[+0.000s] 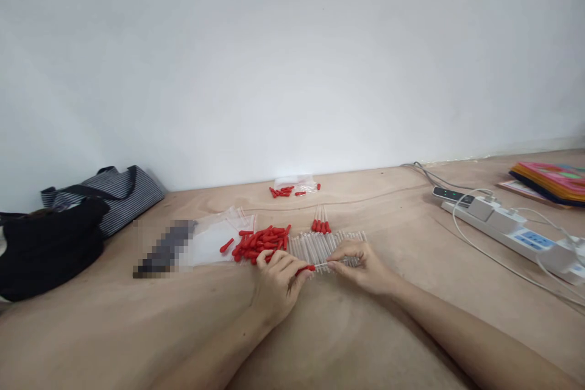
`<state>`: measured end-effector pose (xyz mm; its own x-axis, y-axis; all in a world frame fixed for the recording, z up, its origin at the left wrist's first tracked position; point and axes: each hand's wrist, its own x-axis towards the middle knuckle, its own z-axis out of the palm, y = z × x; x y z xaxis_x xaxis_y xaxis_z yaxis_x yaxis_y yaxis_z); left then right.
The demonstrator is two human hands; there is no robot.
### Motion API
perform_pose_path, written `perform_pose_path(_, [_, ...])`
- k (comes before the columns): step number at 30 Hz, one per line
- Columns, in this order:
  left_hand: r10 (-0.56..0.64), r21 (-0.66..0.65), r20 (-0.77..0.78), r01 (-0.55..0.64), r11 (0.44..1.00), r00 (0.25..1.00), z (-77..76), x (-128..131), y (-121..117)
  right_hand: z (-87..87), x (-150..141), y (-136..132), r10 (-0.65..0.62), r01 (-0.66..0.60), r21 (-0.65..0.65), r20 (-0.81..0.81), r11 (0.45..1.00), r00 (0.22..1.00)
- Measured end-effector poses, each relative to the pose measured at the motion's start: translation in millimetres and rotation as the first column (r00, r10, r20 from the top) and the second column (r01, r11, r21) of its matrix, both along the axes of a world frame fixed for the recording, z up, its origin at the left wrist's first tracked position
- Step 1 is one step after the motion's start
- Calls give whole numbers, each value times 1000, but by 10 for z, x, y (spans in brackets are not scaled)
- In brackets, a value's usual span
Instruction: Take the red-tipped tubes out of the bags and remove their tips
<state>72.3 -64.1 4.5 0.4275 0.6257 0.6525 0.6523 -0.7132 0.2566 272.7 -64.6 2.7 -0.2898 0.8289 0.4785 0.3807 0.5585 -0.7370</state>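
Note:
My left hand (278,285) pinches a red rubber dropper bulb (308,268) between thumb and fingers. From the right, my right hand (363,265) grips a thin glass dropper tube (321,264), whose end meets the bulb's mouth; how deep it sits inside I cannot tell. Just beyond both hands, a row of clear glass tubes (308,247) lies on the table, partly covered by my right hand. A heap of loose red bulbs (260,242) is beside my left hand. Behind the row lie several droppers (321,226) with red bulbs fitted, bulbs towards me.
Clear zip bags (212,242) lie left of the heap. Near the wall are more red bulbs (282,192) and a small plastic bag (295,181). A white power strip (525,237) with cables is at right, colourful flat sheets (551,180) behind it. A striped bag (132,195) and black cloth (50,250) occupy the left.

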Motion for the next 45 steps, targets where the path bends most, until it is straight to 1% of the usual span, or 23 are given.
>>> perform_pose_path(1, [3,10,-3,-3,1000,1000,-2,0,3,13,10,-9,-46,31,137,113,990,993])
perform_pose_path(2, [2,21,-7,-2,1000,1000,-5,2,5,15,8,-20,-105,46,270,209,962,972])
perform_pose_path(3, [-1,33,-11,1,999,1000,-11,7,5,5,-8,-33,-164,47,384,279,922,946])
perform_pose_path(4, [-6,47,-14,6,999,1000,-18,13,5,-18,-35,-44,-214,39,471,325,881,921])
perform_pose_path(6, [-13,73,-22,15,997,1000,-35,23,5,-90,-113,-61,-271,9,566,379,824,885])
perform_pose_path(7, [-14,83,-28,17,996,1000,-43,26,6,-130,-153,-67,-287,0,582,400,813,870])
perform_pose_path(10, [-13,105,-42,18,994,999,-65,22,15,-214,-224,-76,-316,-7,567,471,824,824])
perform_pose_path(12, [-16,120,-47,21,993,999,-70,17,21,-218,-219,-80,-332,-7,563,498,827,801])
perform_pose_path(16, [-29,119,-65,36,992,997,-38,20,7,-156,-157,-91,-357,12,587,476,810,804])
perform_pose_path(21, [-28,31,-153,33,999,988,41,21,-35,-98,-153,-115,-355,50,524,501,850,789])
perform_pose_path(24, [-18,24,-159,22,999,987,46,19,-43,-95,-171,-129,-367,70,517,499,853,785])
perform_pose_path(27, [-10,31,-146,15,999,989,33,3,-34,-108,-142,-112,-418,135,524,471,841,776])
perform_pose_path(30, [42,52,-110,-36,998,993,38,-64,15,-123,-22,-27,-465,231,491,432,840,773])
perform_pose_path(33, [138,66,-46,-134,989,989,68,-208,131,-141,166,122,-450,294,396,395,870,801])
perform_pose_path(35, [190,26,3,-190,981,982,100,-342,240,-161,287,224,-452,344,327,361,880,815])
perform_pose_path(36, [212,-15,28,-212,977,977,120,-417,297,-174,334,268,-463,374,294,345,879,816])
perform_pose_path(38, [287,-112,54,-280,953,956,162,-569,405,-200,389,330,-485,425,241,331,873,809])
perform_pose_path(39, [347,-154,51,-335,929,937,182,-642,453,-212,394,347,-489,436,223,338,872,804])
perform_pose_path(42, [530,-238,22,-511,826,847,220,-828,562,-243,341,359,-490,431,232,413,872,768])
perform_pose_path(45, [648,-255,-51,-637,727,760,214,-935,626,-265,238,332,-514,415,304,488,858,706])
